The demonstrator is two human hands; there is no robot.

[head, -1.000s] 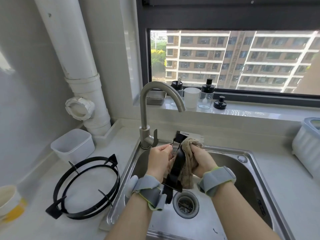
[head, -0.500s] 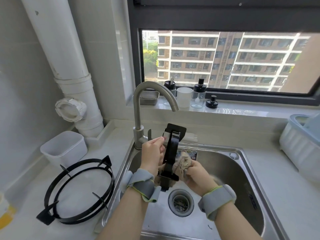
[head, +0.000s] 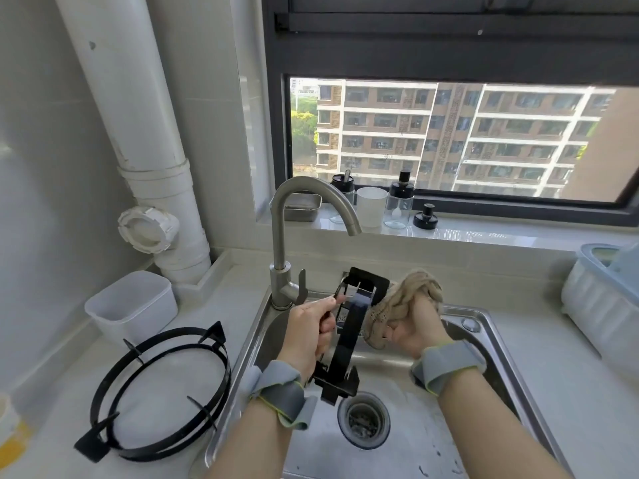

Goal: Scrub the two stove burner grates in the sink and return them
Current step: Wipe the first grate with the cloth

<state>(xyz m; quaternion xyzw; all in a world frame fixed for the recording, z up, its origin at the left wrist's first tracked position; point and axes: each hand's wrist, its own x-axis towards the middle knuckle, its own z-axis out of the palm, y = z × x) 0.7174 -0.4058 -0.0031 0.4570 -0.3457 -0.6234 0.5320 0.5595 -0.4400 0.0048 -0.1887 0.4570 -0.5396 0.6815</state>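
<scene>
Black metal, stiff, probably heavy and slippery wet: we hold the grate (head: 348,337) upright over the sink (head: 456,311), left grip (head: 311,328) clenched round its rim, right grip (head: 420,331) clutching the cloth (head: 397,302).

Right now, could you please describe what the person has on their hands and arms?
The left hand and right hand are bare, without gloves. Each wrist wears a wide grey band edged in yellow-green: the left band and the right band. No sleeves cover the forearms.
</scene>
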